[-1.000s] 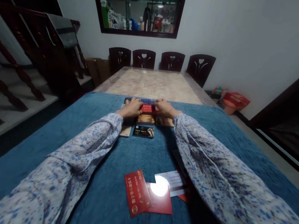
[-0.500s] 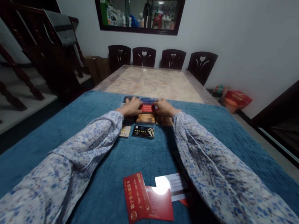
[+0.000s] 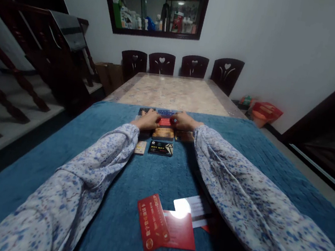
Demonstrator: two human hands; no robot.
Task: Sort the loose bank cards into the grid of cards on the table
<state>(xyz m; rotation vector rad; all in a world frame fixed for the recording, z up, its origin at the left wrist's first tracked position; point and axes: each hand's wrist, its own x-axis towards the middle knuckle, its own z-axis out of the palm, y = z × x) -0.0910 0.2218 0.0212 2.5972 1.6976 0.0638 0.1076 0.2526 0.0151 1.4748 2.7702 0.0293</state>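
Both my arms reach far forward over a blue cloth (image 3: pixel 56 142). My left hand (image 3: pixel 148 120) and my right hand (image 3: pixel 183 121) rest, fingers bent, on either side of a red card (image 3: pixel 165 121) in a grid of cards laid flat. Their fingertips touch that card's edges. Behind it lies a blue card (image 3: pixel 165 112); in front lie a gold card (image 3: pixel 163 133) and a black card (image 3: pixel 160 148). A pale card (image 3: pixel 140 147) sits beside my left sleeve. Whether the red card is lifted or just pressed, I cannot tell.
Near me lie overlapping red cards (image 3: pixel 159 226) and a white card (image 3: pixel 194 208) with a bright glare. Beyond the cloth is bare marble tabletop (image 3: pixel 172 92), then several dark chairs (image 3: pixel 192 66) against the wall. A wooden stair railing (image 3: pixel 14 67) stands at left.
My hands have stayed on the red card with only slight finger shifts. The view has tilted a little; the cards lie as before.
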